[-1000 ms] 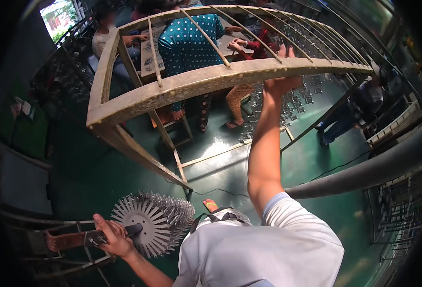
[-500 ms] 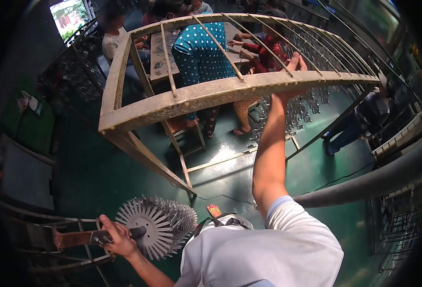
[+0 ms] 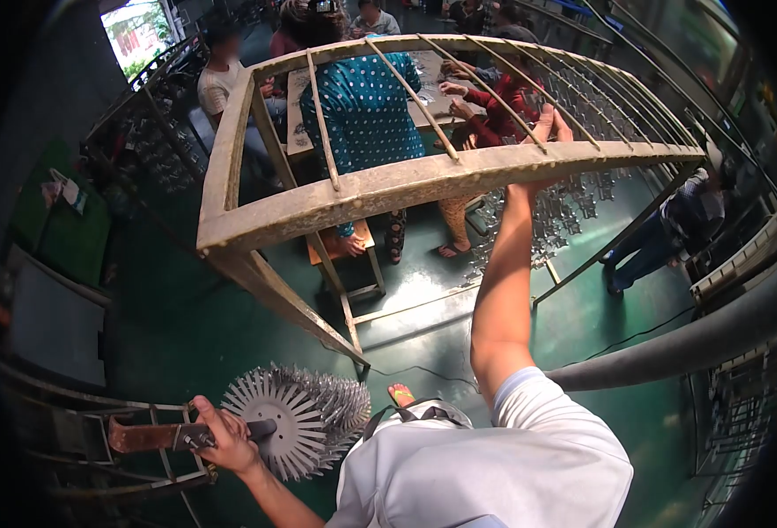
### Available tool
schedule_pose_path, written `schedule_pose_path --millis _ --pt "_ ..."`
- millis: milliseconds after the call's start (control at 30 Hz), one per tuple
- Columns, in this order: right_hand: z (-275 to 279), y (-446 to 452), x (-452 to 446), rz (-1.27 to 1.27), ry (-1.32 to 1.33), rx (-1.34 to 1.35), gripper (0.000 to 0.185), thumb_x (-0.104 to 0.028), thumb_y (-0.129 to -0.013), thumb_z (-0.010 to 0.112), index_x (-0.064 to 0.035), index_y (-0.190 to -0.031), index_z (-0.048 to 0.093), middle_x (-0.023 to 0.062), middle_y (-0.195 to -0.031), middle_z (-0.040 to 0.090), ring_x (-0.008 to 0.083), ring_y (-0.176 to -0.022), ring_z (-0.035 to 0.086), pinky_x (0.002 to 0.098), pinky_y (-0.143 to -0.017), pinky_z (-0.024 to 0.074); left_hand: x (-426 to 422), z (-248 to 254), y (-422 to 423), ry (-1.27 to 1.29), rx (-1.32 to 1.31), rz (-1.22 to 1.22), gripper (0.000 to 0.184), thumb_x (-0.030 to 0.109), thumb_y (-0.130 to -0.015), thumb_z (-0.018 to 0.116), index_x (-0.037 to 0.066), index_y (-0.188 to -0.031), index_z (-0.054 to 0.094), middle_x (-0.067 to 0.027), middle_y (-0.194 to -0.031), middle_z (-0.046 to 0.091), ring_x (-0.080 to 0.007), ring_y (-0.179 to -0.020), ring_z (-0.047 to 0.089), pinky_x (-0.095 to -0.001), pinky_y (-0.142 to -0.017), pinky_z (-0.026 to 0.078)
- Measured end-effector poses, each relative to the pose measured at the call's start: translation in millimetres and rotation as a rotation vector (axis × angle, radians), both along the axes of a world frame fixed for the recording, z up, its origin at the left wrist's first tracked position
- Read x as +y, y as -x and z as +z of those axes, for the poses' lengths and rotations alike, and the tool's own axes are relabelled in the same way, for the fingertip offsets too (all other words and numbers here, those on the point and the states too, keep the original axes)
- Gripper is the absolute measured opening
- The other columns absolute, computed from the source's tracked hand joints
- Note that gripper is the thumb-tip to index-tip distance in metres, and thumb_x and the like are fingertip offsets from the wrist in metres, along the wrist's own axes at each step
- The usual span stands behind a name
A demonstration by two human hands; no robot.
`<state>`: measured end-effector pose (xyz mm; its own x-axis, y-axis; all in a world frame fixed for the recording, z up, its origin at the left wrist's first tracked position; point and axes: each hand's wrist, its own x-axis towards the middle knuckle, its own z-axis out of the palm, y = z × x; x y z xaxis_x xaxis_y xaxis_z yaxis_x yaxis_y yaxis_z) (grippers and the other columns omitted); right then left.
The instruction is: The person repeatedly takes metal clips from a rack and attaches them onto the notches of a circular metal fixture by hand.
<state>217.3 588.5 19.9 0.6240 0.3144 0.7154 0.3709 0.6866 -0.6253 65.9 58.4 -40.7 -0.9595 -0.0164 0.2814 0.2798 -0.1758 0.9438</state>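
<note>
In the head view my left hand (image 3: 230,442) is wrapped round the shaft of a round metal rack (image 3: 288,429), which has many flat fins fanned out from a disc. A flat rusty-brown hook (image 3: 142,436) sticks out past the fingers to the left. My right hand (image 3: 545,139) reaches forward and grips the near rail of a tall metal frame rack (image 3: 362,195), thumb over the top and palm beneath. Thin bars cross the top of this rack, and small metal parts (image 3: 542,220) hang in rows at its right side.
Several people sit at a work table (image 3: 432,84) beyond the rack; one in polka-dot clothes (image 3: 366,110) is by a wooden stool (image 3: 353,242). Another person (image 3: 666,233) is at the right. A thick grey pipe (image 3: 670,343) and a dark cable (image 3: 626,336) lie rightward. Another frame stands lower left.
The person in polka-dot clothes has lowered toward the stool, a hand on its seat. The whole scene has shifted slightly right and down in view. Both my hands keep their holds.
</note>
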Motion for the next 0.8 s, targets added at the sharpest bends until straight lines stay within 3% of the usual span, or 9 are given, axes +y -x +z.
schedule_pose_path --millis 167,300,700,800 --pt "3 -3 -4 -0.091 0.031 -0.016 0.026 -0.031 -0.087 0.078 -0.0046 -0.088 0.078 0.0060 -0.084 0.064 0.0197 -0.075 0.062 0.0349 -0.072 0.0506 -2 0 0 0.004 -0.018 -0.024 0.054 0.027 -0.102 0.060 0.015 -0.055 0.035 0.0040 -0.043 0.033 -0.0044 -0.033 0.026 -0.0221 -0.032 0.021" --pt "-5 -3 9 -0.139 0.021 -0.052 0.024 -0.028 -0.087 0.078 -0.0038 -0.090 0.078 0.0069 -0.084 0.064 0.0192 -0.074 0.062 0.0345 -0.066 0.0515 -2 1 0 0.013 0.000 -0.034 0.055 0.028 -0.102 0.059 0.015 -0.055 0.034 0.0040 -0.042 0.033 -0.0046 -0.033 0.026 -0.0221 -0.032 0.022" --pt "3 -7 -2 -0.178 -0.148 -0.189 0.016 -0.016 -0.090 0.074 0.0001 -0.095 0.074 0.0124 -0.090 0.065 0.0251 -0.078 0.064 0.0368 -0.070 0.0523 -2 -5 4 -0.002 0.014 -0.036 0.055 0.025 -0.103 0.058 0.015 -0.054 0.035 0.0038 -0.043 0.032 -0.0047 -0.031 0.025 -0.0224 -0.030 0.019" --pt "-2 -7 -1 -0.090 -0.193 -0.280 0.016 -0.015 -0.091 0.072 0.0001 -0.097 0.072 0.0122 -0.089 0.064 0.0250 -0.080 0.063 0.0376 -0.073 0.0513 -1 -3 3 0.016 0.007 -0.031 0.055 0.027 -0.103 0.059 0.015 -0.054 0.036 0.0033 -0.043 0.032 -0.0051 -0.031 0.026 -0.0225 -0.031 0.021"
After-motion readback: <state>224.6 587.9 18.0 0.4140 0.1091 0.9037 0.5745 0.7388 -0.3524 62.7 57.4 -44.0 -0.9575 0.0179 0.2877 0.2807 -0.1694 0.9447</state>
